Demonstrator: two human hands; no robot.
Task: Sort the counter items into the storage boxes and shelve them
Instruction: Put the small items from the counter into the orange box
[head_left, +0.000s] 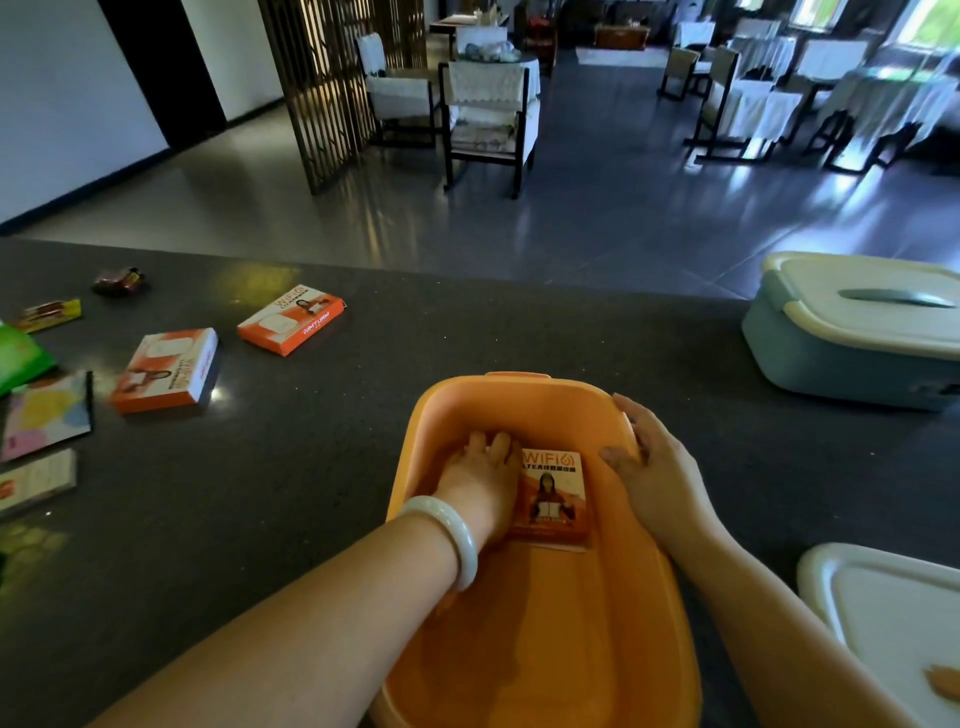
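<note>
The left hand (480, 480), a pale bangle (451, 535) on its wrist, reaches down into the orange storage box (545, 623) at the lower centre of the frame; its fingers lie fairly straight against the box floor just beside an orange WiFi router carton (553, 493), touching its left edge without closing round it. The right hand (649, 467) rests on the box's right rim, fingers outside and thumb hooked over the inner wall, gripping the edge. The carton lies flat, face up, in the far half of the box. The box sits on a dark speckled counter (322, 467). At centre left two matching cartons lie flat, a nearer one (165, 370) and a farther one (291, 325), well apart from the box. Along the left edge are a pastel booklet (47, 415), a green packet (21, 353), a yellow wrapper (47, 314) and a small dark packet (118, 281). At right stands a blue-grey lidded box (831, 358); a pale lid (883, 597) lies at lower right.
</note>
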